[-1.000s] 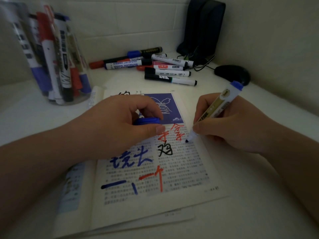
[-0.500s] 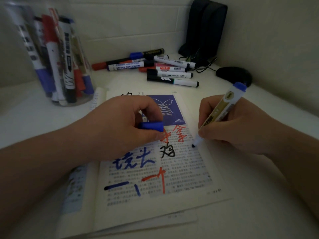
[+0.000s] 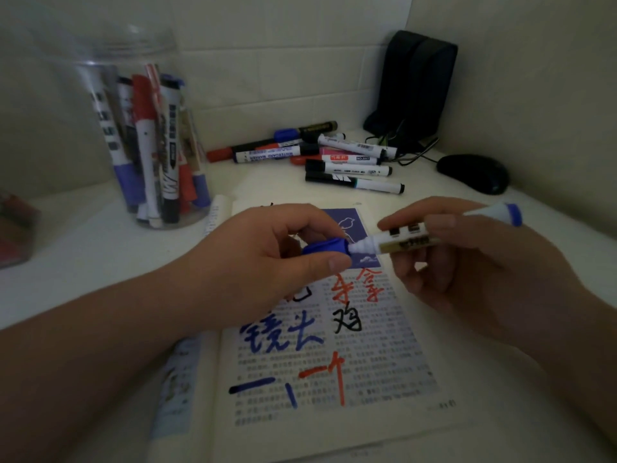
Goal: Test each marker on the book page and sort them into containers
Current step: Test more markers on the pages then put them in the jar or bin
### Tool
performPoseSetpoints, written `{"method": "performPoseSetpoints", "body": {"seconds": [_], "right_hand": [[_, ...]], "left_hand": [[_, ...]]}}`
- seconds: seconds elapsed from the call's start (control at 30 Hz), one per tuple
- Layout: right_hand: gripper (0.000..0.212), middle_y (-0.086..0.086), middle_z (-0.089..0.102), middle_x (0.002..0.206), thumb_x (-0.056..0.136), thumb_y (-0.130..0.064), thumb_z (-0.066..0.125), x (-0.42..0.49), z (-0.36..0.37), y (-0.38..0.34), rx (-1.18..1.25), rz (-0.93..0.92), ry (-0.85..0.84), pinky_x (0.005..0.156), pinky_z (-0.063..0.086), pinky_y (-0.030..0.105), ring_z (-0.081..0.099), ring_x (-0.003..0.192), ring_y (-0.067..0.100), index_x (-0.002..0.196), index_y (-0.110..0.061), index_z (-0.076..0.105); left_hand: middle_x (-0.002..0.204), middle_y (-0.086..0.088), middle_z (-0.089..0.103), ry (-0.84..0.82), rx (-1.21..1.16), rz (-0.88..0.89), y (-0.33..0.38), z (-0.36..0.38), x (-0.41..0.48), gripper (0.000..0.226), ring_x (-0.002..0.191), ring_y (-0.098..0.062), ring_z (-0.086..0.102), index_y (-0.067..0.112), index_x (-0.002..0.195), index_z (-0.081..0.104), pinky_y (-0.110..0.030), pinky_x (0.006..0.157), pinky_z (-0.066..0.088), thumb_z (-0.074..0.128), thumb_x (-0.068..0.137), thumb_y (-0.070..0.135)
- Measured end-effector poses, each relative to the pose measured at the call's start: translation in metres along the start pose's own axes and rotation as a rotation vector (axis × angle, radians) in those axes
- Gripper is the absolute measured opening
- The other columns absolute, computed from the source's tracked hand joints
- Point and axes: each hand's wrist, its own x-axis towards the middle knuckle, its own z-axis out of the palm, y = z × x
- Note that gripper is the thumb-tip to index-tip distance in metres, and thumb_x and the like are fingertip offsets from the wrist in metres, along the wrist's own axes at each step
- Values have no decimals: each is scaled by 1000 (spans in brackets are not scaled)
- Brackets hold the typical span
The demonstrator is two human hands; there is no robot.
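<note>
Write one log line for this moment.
step: recapping | left hand: holds blue cap | right hand: holds marker | tip: entering cap

Left side: a clear jar (image 3: pixel 147 162) packed with markers stands just beyond the open book (image 3: pixel 334 379).
Back centre: loose markers (image 3: pixel 334 158) lie scattered behind the book.
Back right corner: black pouch (image 3: pixel 417 91), cable and black mouse (image 3: pixel 474 173).
Over the page: both hands meet there.
Free: bare tabletop (image 3: pixel 86 248) front-left and far right of the book.
</note>
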Motion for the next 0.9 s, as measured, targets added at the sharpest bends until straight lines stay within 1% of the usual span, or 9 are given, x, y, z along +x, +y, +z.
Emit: {"method": "performPoseSetpoints", "body": {"seconds": [0.1,0.2,0.27,0.33,0.47,0.57,0.63,0.77,0.9], "right_hand": [[50,23,67,81,76,-38,69,-1,5,-2,76,42,-99,44,43,27,61,69,28,109,0,71],[24,22,70,73,79,-18,61,0,7,-5,101,33,-8,40,43,25,64,63,30,98,-4,62],[7,16,71,65,87,-12,55,-2,9,-8,90,-16,37,37,41,23,66,59,30,89,-6,52],[9,13,73,67,89,-11,65,-3,9,-10,9,-71,56,37,42,22,67,58,28,85,-7,58],[27,14,73,79,75,-50,79,-6,6,-7,-357,-187,67,45,47,28,59,50,29,86,-26,71],[24,5,73,79,75,-48,77,-8,9,-7,-439,-230,78,46,48,26,57,46,19,89,-30,68],[17,1,72,82,78,-40,74,-11,14,-7,-490,-256,57,49,49,24,61,51,14,90,-30,66],[15,-4,70,95,81,-41,68,-17,24,-6,-692,-331,91,60,52,21,68,72,13,94,-35,61],[15,-18,61,108,87,-41,60,-21,37,-2,-968,-472,174,73,50,24,65,93,11,101,-42,54]], "left_hand": [[76,22,68,-9,-2,17,1,0,-1,25,51,-8,57,41,98,68,-20,51,48,65,74,48],[78,14,70,-13,-39,55,1,-2,-2,25,54,-20,59,38,99,71,-29,51,51,65,76,48],[67,9,65,-18,-148,51,-1,-4,-2,19,47,-16,49,34,96,72,-25,46,42,67,81,45],[55,6,52,-20,-300,25,-3,-7,-1,15,44,-13,38,27,90,72,-24,44,35,74,86,41],[52,-6,38,7,-460,3,-6,-9,0,29,42,-21,28,11,86,65,-26,47,32,71,78,39],[54,-10,34,-5,-497,9,-4,-8,0,27,44,-21,26,11,81,62,-26,46,31,70,80,37],[54,-10,33,3,-474,13,-1,-8,-2,27,44,-20,25,16,75,60,-24,46,30,67,82,41],[44,4,35,203,-246,-5,9,-4,-2,66,36,-12,31,3,67,48,-21,40,30,51,87,65],[40,5,39,315,-37,-59,22,-1,-5,73,36,-9,37,-1,64,51,-22,41,35,36,83,68]]}}
